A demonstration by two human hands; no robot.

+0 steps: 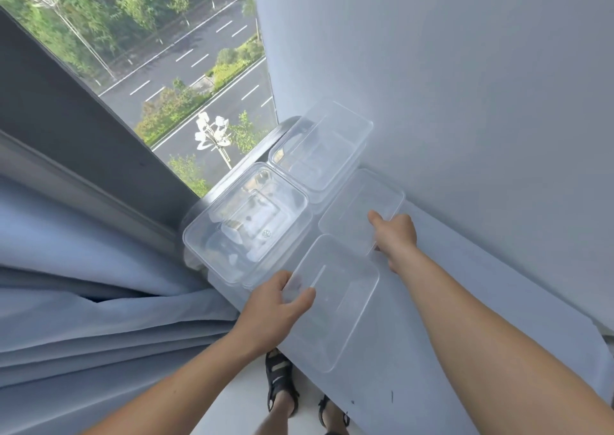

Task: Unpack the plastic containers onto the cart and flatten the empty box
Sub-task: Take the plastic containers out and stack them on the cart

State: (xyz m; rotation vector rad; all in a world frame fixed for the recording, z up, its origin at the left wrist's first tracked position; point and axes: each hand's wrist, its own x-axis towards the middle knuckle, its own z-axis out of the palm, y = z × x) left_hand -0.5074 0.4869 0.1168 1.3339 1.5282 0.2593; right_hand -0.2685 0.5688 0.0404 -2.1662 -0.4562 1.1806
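Nearest, the left hand [275, 305] clamps thumb over fingers on the near-left corner of the nearest container [339, 311], which lies on the pale surface [465, 301], judged to be the cart top. Just beyond, the right hand [395, 235] grips the near-right edge of the second container [355, 208], thumb on top and fingers curled under. Farther back stand two stacks [252, 215] already set down; the box is out of view, so unpacking looks well advanced and flattening remains.
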